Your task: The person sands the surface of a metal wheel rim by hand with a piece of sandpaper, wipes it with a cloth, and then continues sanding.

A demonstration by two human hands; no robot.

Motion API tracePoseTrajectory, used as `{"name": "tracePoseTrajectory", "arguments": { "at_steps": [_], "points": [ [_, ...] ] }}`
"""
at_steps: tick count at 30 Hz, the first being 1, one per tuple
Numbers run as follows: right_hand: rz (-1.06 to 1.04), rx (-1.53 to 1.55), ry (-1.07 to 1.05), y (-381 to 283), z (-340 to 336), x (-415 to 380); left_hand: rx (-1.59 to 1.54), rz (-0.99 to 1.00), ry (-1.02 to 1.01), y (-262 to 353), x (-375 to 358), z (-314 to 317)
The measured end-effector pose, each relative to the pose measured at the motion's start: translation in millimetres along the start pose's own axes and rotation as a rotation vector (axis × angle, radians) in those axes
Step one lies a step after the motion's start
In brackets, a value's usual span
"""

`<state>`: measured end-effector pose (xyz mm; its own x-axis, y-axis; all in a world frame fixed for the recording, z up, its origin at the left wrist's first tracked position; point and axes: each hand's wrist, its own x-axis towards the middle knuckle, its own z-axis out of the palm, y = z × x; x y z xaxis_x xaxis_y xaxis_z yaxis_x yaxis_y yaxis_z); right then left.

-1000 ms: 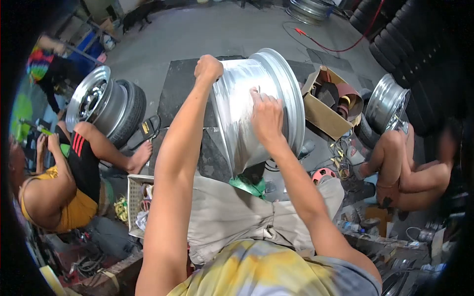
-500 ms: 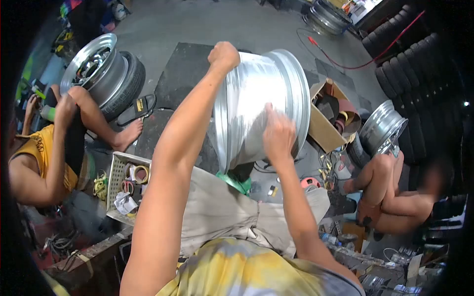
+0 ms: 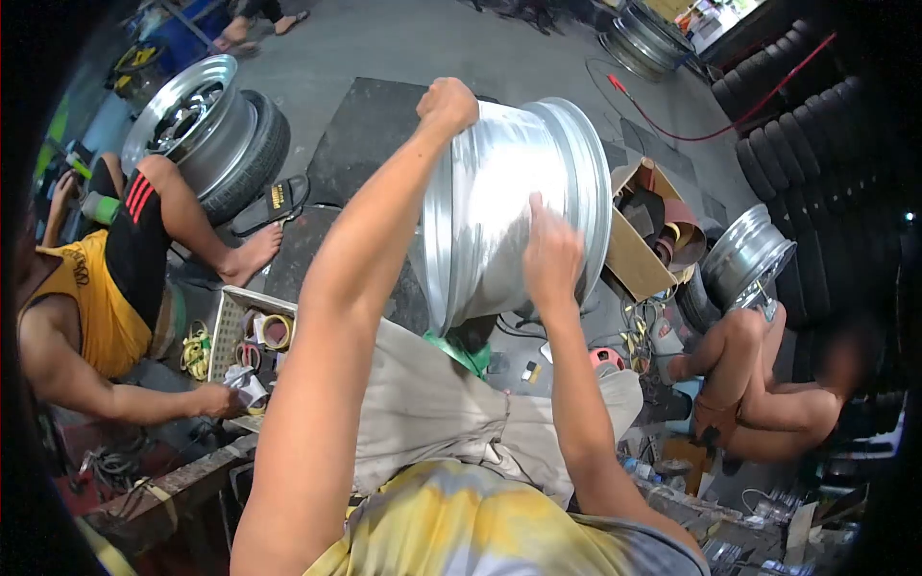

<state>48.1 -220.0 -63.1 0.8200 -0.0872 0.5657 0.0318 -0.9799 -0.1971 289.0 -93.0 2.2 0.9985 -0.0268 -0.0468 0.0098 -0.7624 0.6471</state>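
Observation:
A shiny silver wheel rim stands on its edge in front of my knees, its smooth barrel facing me. My left hand is closed over the upper left lip of the rim, fingertips hidden behind it. Against the right part of the barrel lies my right hand, slightly blurred, with its thumb pointing up and the other fingers curled under. What it presses on the metal, if anything, is hidden.
A cardboard box of abrasive rolls stands right of the rim. At left, a person in yellow reaches into a plastic basket of tape rolls. Another person crouches at right near a second rim. Tyres line the wall.
My right hand has shifted slightly on the barrel; my left keeps its hold. The person at left has lowered an arm to white crumpled material in the basket. Someone's feet now show at top left.

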Motion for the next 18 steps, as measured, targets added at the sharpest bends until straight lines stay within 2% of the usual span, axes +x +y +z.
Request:
{"name": "tracePoseTrajectory", "arguments": {
  "at_steps": [3,6,8,10,12,15,18],
  "points": [
    [0.031,0.019,-0.033,0,-7,1,0.059,0.01,-0.054,-2,-6,3],
    [0.037,-0.018,-0.006,2,-2,37,0.037,0.009,-0.029,-1,-9,2],
    [-0.011,-0.056,0.029,7,3,15,0.036,0.016,0.038,-4,-2,14],
    [0.045,0.002,-0.021,1,-3,-13,0.034,0.009,0.109,-4,0,8],
    [0.012,-0.024,0.004,3,-2,0,0.027,0.045,-0.025,-3,-13,0],
    [0.034,-0.102,-0.048,-3,-3,36,0.018,0.014,-0.001,-2,-6,6],
    [-0.018,-0.069,-0.016,-3,5,-17,0.017,0.008,0.048,-2,-2,9]
  ]
}}
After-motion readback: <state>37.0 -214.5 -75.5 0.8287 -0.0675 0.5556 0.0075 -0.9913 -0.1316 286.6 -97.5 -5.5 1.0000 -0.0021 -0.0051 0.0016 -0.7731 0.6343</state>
